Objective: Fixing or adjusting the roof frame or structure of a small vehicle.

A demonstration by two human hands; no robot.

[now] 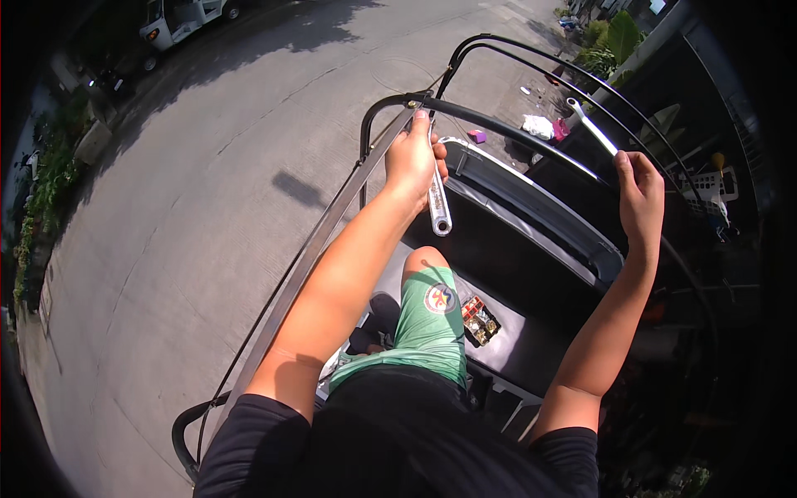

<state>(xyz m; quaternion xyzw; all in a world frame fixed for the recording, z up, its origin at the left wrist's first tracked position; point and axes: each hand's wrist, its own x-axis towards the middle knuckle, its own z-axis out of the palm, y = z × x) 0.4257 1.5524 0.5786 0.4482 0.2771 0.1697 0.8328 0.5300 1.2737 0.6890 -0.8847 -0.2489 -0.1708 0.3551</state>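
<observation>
My left hand (pixel 409 164) is closed around a silver wrench (pixel 439 206) at the corner of a metal frame. The flat handle hangs down from the fist and ends in a round hole; its jaw is hidden by the hand. Beside the thumb, a bolt (pixel 411 104) sits where the flat bar (pixel 334 214) meets the black tubular frame (pixel 498 124). Held out to the right, my right hand (pixel 641 195) pinches a combination wrench (pixel 594 129) by its lower end. Its ring end points up and left, apart from the frame.
Below my arms is a vehicle's grey seat (pixel 516 336), with a divided box of small hardware (pixel 480 321) on it. A dark backrest (pixel 490 241) stands ahead. Curved black rails (pixel 573 65) rise at the right. Concrete road (pixel 199 216) lies left, with a parked white vehicle (pixel 178 25) beyond.
</observation>
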